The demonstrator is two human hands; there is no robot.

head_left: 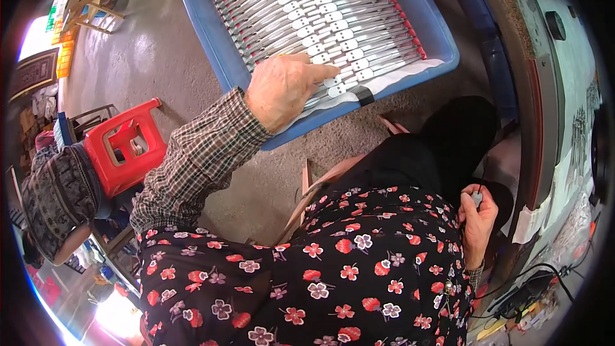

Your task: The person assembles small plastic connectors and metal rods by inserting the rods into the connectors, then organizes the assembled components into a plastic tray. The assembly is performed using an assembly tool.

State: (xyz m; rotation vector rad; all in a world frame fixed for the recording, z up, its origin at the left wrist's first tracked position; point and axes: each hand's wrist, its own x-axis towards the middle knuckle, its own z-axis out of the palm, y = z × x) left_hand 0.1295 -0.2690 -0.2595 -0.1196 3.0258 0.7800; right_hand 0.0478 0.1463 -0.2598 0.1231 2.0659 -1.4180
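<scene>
The left hand [282, 90] rests at the near end of rowed silver parts [327, 9] in a blue tray [432, 25]; whether its grip pinches one, I cannot tell. A light touch should keep rows even. The right hand [478, 218] grasps a small grey piece [476, 198]. Left, a red stool [131, 173] crowds the sleeve [202, 147].

Rows of pieces [328, 8] are held in a tray [441, 29] ahead, the left hand [285, 83] laid at their near end; a stool [122, 173] is placed left, a bench [564, 83] right.
</scene>
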